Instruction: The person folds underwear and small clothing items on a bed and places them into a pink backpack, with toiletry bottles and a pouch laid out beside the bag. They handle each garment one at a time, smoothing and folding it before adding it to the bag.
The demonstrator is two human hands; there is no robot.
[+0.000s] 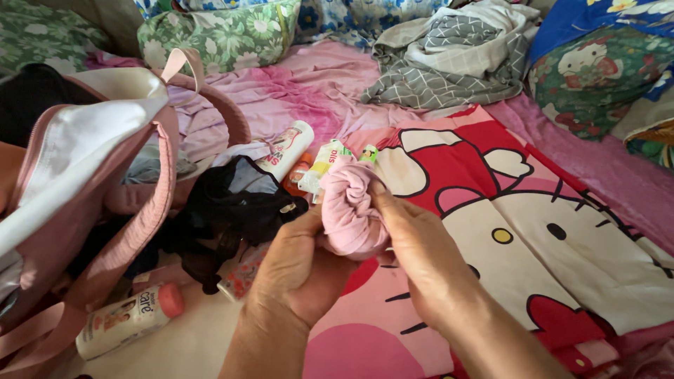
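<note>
Both my hands hold a rolled-up pink cloth (349, 207) above the bed. My left hand (295, 267) cups it from below and the left side. My right hand (418, 249) grips it from the right, thumb pressed on its top. The roll is tight and bunched, about fist size. Just behind it lie a white tube (289, 149) and small white and green packets (324, 163).
An open pink bag (84, 196) stands at the left, with a black garment (225, 210) beside it. A small white bottle with a pink cap (130, 319) lies in front. A cartoon-cat blanket (533, 224) covers the bed, and a grey folded cloth (449, 60) and floral pillows lie behind.
</note>
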